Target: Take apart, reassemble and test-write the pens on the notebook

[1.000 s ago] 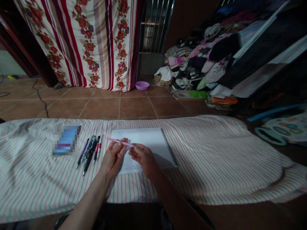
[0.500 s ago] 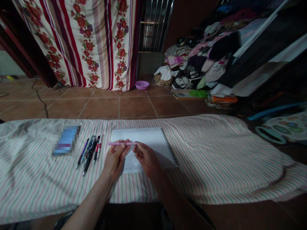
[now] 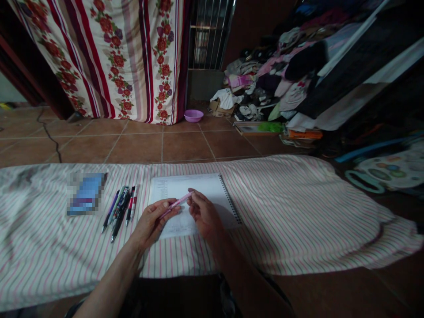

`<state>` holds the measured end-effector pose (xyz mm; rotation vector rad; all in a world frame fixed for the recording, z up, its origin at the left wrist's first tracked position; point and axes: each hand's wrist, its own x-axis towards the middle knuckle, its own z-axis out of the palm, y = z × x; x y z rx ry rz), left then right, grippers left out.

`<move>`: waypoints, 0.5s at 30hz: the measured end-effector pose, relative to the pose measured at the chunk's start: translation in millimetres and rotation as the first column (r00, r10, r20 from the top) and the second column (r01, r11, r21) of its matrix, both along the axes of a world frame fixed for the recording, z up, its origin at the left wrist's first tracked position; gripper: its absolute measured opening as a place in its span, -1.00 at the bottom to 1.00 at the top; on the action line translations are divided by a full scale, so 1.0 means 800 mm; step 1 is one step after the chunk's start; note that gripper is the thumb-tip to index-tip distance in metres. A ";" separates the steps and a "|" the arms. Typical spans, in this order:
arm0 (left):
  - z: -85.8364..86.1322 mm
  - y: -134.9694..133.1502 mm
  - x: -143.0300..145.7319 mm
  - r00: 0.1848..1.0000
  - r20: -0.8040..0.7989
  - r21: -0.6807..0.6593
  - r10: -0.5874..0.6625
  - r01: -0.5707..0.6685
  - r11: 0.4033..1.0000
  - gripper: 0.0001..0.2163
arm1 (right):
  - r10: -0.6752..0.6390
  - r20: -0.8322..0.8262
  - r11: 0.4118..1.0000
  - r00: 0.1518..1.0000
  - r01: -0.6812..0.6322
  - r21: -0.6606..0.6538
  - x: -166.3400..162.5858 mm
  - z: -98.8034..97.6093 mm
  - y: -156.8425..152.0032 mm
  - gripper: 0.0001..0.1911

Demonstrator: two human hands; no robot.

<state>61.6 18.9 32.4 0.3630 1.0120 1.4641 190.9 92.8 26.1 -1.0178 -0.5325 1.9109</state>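
A slim pink pen [image 3: 179,201] slants up to the right between my hands, above the notebook. My left hand [image 3: 153,222] is closed around its lower part. Fingers of my right hand [image 3: 206,215] pinch its upper end. Under both hands lies the open spiral notebook [image 3: 205,185], its wire binding along the right side and faint writing on the page. Left of the notebook, several pens [image 3: 119,210] lie side by side on the striped cloth [image 3: 281,212].
A blurred-out blue rectangular item [image 3: 87,194] lies left of the pens. Beyond the cloth, a purple basin [image 3: 193,116] stands on the tiled floor [image 3: 139,145] by a flowered curtain [image 3: 132,66]. Piled clothes [image 3: 265,79] and a cardboard box [image 3: 220,108] are at the back right.
The pink pen has turned from nearly level to slanting, its right end now higher and its left end lower. My left hand has shifted slightly left and down. The view has shifted a little.
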 end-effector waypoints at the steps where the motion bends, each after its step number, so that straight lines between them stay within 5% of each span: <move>1: -0.003 -0.001 -0.001 0.999 -0.031 -0.003 -0.014 0.014 1.000 -0.76 | 0.013 -0.003 1.000 1.000 -0.013 0.000 0.000 0.000 0.000 -0.75; 8: -0.018 0.002 -0.002 0.923 -0.381 0.009 -0.049 0.057 0.998 -0.70 | 0.056 -0.007 0.998 0.998 -0.056 -0.002 -0.002 -0.002 -0.003 -0.70; 15: -0.021 0.004 0.003 0.876 -0.473 -0.062 -0.089 0.068 0.996 -0.62 | 0.069 0.056 0.997 0.996 -0.069 -0.018 -0.005 0.004 -0.004 -0.76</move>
